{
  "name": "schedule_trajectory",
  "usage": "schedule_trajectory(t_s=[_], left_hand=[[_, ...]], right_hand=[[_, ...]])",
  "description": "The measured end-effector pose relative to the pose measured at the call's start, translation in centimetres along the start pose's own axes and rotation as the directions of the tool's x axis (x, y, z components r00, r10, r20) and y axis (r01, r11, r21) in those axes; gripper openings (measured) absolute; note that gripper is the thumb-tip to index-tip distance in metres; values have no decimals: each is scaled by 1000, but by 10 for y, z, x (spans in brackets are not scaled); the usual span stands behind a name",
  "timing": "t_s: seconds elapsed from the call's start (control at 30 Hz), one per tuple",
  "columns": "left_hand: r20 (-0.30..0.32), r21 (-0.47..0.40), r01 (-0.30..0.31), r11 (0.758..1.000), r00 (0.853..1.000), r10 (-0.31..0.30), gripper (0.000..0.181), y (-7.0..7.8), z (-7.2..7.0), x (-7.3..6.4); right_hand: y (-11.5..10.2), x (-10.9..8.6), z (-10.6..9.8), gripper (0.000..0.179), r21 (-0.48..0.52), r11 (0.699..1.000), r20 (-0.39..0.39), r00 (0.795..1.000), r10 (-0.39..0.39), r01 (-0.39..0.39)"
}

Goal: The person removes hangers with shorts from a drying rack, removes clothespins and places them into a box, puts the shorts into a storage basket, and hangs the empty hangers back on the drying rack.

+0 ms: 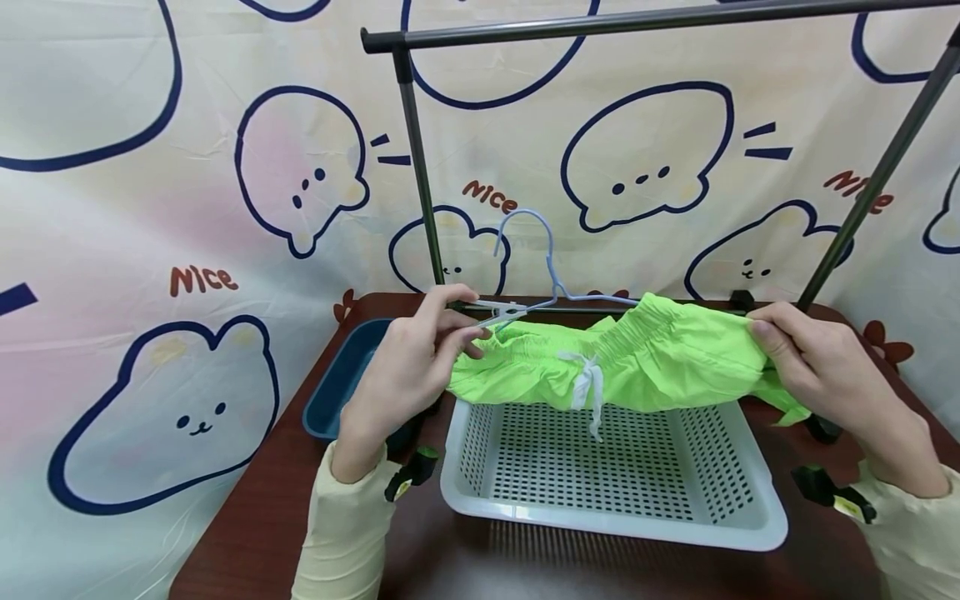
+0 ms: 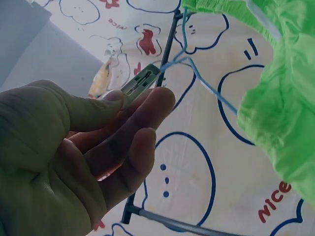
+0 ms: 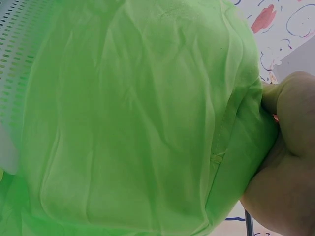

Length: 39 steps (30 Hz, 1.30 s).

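My left hand [image 1: 408, 358] pinches a pale clothespin [image 1: 501, 312] between thumb and fingers, close to the left end of a blue hanger [image 1: 551, 258]. In the left wrist view the clothespin [image 2: 140, 84] sits against the hanger's wire [image 2: 214, 91]. Bright green shorts [image 1: 675, 350] with an elastic waist and a white drawstring [image 1: 587, 383] are stretched sideways, their waistband overlapping the hanger's lower part. At the right side my right hand [image 1: 832, 367] grips the shorts' edge. The green fabric [image 3: 133, 113] fills most of the right wrist view, bunched at that hand.
A white perforated basket [image 1: 615, 533] stands on the dark brown table [image 1: 247, 533] below the shorts. To its left lies a blue tray [image 1: 330, 400]. Behind rises a dark metal rack [image 1: 600, 27], in front of a printed cloth backdrop [image 1: 202, 208].
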<state>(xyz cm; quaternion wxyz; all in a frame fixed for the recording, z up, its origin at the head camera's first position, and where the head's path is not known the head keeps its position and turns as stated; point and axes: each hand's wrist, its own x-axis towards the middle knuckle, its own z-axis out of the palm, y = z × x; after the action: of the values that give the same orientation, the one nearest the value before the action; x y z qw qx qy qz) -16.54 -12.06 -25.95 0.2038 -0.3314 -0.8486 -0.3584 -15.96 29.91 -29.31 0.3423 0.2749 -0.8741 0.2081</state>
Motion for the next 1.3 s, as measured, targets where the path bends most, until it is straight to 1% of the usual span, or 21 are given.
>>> schedule_trajectory(t_s=[0.17,0.37,0.5,0.67,0.83,1.03,1.13,1.3], left_hand=[[-28,13,35,999,999,-35,33,-11,-8,-1],[-55,0,80,997,995,-80,33,-22,-16,-2],[-58,7,107,994,993,-106,35,-31,-19,0],[-42,16,155,988,987,-154,35,-48,-23,1],[-33,16,215,976,976,-215,36,-66,-27,0],[-30,16,280,960,960,-279,35,-84,-31,0],[-27,20,310,951,951,-309,34,-93,-32,-1],[-6,21,357,934,934,-357,33,-102,-34,-1]], right_hand=[[-1,0,-1,6,6,1000,2,1000,4,-4],[-2,0,-1,6,-2,1000,1,1000,7,-7],[-1,-1,-1,6,-4,1000,-3,1000,12,-12],[-1,0,0,7,-4,1000,-9,1000,4,-4],[-2,0,0,7,-4,1000,-15,1000,6,-6],[-2,0,-1,7,-8,1000,-16,1000,8,-8],[-2,0,0,8,-15,1000,-13,1000,6,-6],[-2,0,0,11,-25,1000,-25,1000,2,-3]])
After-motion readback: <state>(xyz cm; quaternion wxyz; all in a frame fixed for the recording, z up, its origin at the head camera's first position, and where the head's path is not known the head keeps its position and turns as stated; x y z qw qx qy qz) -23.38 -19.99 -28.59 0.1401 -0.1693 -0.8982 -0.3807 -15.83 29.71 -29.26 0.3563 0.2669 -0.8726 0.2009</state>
